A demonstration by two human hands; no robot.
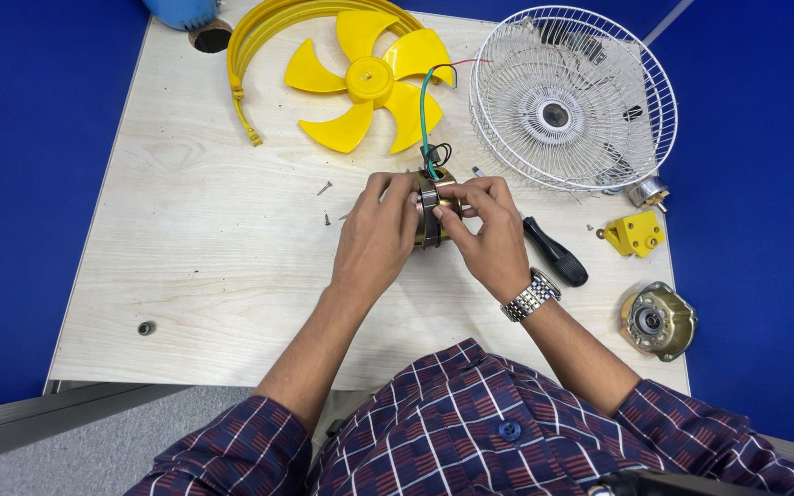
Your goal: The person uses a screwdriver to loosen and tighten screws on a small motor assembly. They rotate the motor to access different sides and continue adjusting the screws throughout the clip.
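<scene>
My left hand (pixel 377 234) and my right hand (pixel 489 230) both grip a small brass-coloured fan motor core (pixel 432 213) held upright over the wooden table (pixel 186 276). Green, red and black wires (pixel 426 119) rise from its top toward the yellow fan blade (pixel 367 80). A metal watch (pixel 530 295) sits on my right wrist. My fingers pinch the motor's sides, hiding most of it.
A white wire fan guard (pixel 572 96) lies at the back right, a yellow rim ring (pixel 259 37) at the back left. A black-handled screwdriver (pixel 553 250), a yellow bracket (pixel 636 233) and a motor housing (pixel 657 321) lie to the right. Loose screws (pixel 324 188) and a small nut (pixel 145 328) lie to the left.
</scene>
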